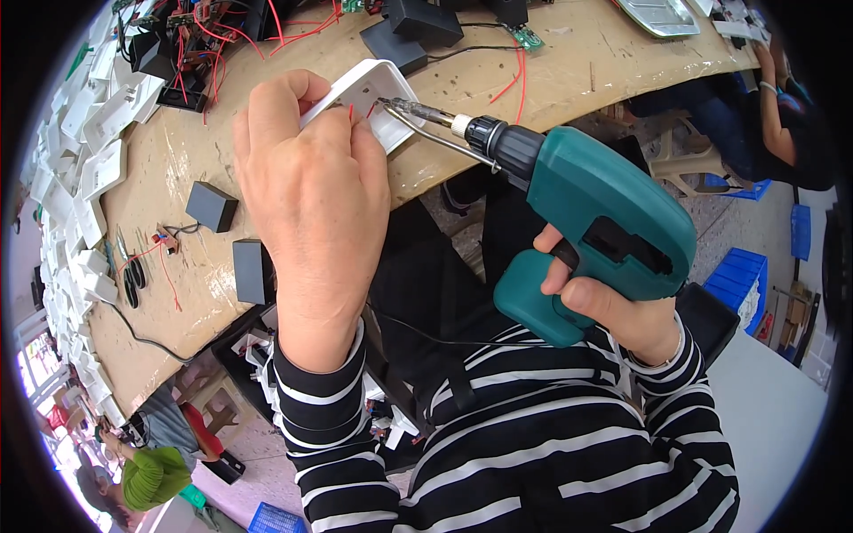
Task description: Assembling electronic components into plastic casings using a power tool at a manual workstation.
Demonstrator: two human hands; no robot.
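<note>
My left hand (320, 200) grips a small white plastic casing (384, 75) by its near side, tilted up over the table edge. Between its thumb and fingers a short red wire (351, 112) pokes out toward the inside of the casing. Wrapped round the handle of a dark green soldering gun (613, 209), my right hand (613, 306) has a finger at the trigger. The gun's tip and its thin bent metal feed tube reach into the casing, close to the wire end. Whether the tip touches a contact there is too small to tell.
White casings (98, 169) pile along the table's left side. Black boxes (211, 206), dark-handled cutters (133, 282) and a small wired board (166, 238) lie left of my hand. Red-wired parts and a metal tray (662, 16) are at the back. Other people sit right and lower left.
</note>
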